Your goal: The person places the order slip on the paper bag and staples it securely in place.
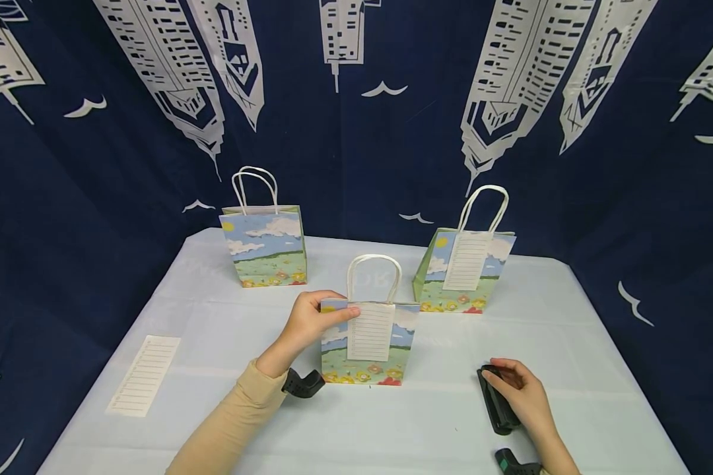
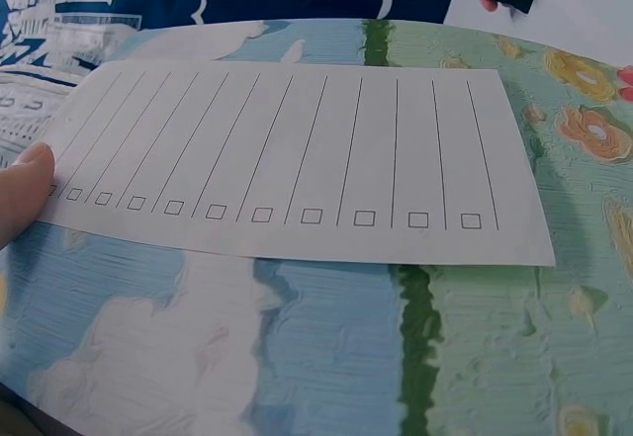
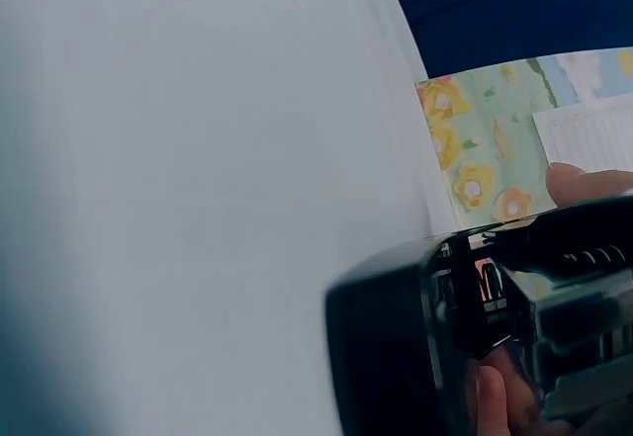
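Note:
My left hand (image 1: 309,322) pinches the top edge of a small paper gift bag (image 1: 401,349) in the middle of the table. Its thumb (image 2: 22,194) presses a lined checklist slip (image 1: 370,338) flat against the bag's painted front. The slip's row of small check boxes shows in the left wrist view. At the right, my right hand (image 1: 525,394) grips a black stapler (image 1: 499,408) by its far end, low over the table. The stapler (image 3: 381,347) fills the lower right of the right wrist view, partly hiding the fingers.
A matching bag (image 1: 264,254) stands at the back left with no slip on its front. Another bag (image 1: 493,277) at the back right carries a slip (image 1: 468,262). One loose slip (image 1: 144,376) lies at the left on the white-covered table (image 1: 237,343). A dark blue curtain (image 1: 344,158) hangs behind.

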The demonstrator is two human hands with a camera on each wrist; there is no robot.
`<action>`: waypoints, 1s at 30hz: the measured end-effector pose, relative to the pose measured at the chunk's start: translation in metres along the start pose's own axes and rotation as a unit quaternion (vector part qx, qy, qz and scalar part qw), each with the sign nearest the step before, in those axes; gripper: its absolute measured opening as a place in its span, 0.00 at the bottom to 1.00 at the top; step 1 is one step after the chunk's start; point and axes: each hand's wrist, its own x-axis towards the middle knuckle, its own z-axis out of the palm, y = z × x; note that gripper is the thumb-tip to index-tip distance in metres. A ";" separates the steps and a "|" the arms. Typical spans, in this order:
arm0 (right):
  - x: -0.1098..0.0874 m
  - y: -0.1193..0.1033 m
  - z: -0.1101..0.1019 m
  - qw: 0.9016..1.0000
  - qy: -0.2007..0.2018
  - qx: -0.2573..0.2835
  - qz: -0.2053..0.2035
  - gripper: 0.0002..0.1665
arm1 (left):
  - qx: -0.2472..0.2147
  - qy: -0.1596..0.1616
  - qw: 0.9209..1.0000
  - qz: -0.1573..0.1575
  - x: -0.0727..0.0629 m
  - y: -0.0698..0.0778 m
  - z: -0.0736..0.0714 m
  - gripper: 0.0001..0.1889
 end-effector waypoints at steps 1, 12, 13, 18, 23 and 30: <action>0.000 0.000 0.000 1.000 -0.001 -0.004 0.003 0.30 | 0.001 0.000 1.000 -0.002 0.000 0.001 0.000 0.09; -0.001 -0.004 0.003 1.000 0.012 -0.015 0.002 0.34 | 0.020 -0.001 1.000 -0.021 -0.006 0.031 -0.001 0.10; -0.002 -0.004 0.003 1.000 0.021 -0.015 -0.002 0.32 | 0.020 -0.001 1.000 -0.020 -0.007 0.034 -0.001 0.10; -0.003 -0.004 0.004 0.998 0.063 0.000 -0.025 0.24 | 0.012 -0.003 1.000 -0.015 -0.009 0.037 -0.001 0.09; -0.004 -0.004 0.005 0.997 0.067 0.019 -0.033 0.22 | 0.003 -0.006 1.000 -0.020 -0.008 0.032 -0.002 0.09; -0.004 -0.005 0.005 0.997 0.044 0.053 -0.044 0.20 | -0.001 -0.011 1.000 -0.019 -0.007 0.031 -0.002 0.09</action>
